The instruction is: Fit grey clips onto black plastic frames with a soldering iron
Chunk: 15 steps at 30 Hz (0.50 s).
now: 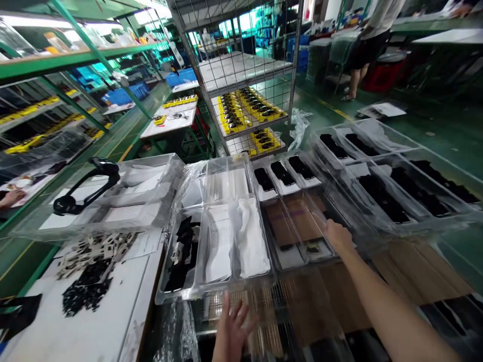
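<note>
Single head-worn view, facing forward and down, close above clear plastic trays (196, 251), wire rack (241, 65) beyond

The right hand (339, 237) rests on the near edge of a clear plastic tray (298, 221) holding brown card sheets, just right of a divided clear tray (177, 296) packed with white wrapped pieces and black parts. The left hand (232, 332) sits just in front of that divided tray, fingers spread, over a clear tray of gold-coloured strips (264, 306). Left of the divided tray, a white counter (86, 327) carries scattered black and beige pieces (88, 274). Right of it, clear trays of black slabs (396, 191) lie in rows. Beyond it stands a wire rack cart (245, 65) with yellow-and-black trays (249, 108).
</note>
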Tool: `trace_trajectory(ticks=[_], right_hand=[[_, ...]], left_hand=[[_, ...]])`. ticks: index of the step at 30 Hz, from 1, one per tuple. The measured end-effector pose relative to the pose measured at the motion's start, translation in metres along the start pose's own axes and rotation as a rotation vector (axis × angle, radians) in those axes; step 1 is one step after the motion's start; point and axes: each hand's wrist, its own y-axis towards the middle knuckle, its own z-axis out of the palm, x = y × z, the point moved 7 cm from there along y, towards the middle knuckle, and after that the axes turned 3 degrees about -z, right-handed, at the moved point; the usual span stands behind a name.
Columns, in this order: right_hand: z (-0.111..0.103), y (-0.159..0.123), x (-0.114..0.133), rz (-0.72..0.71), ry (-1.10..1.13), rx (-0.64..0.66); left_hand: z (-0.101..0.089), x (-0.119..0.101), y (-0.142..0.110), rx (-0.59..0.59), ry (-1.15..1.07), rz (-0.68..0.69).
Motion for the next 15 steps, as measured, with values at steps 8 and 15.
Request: trace_trajectory(ticks=[8,15], right_hand=[[-0.053,0.024,-0.016,-0.068,-0.012,-0.098],[-0.037,0.004,-0.025,-0.044,0.09,-0.122]], left_hand=[[0.081,-0.06,0.029,0.011,-0.457,-0.21],[0.065,-0.079,0.01,-0.053,-0.466,-0.178]])
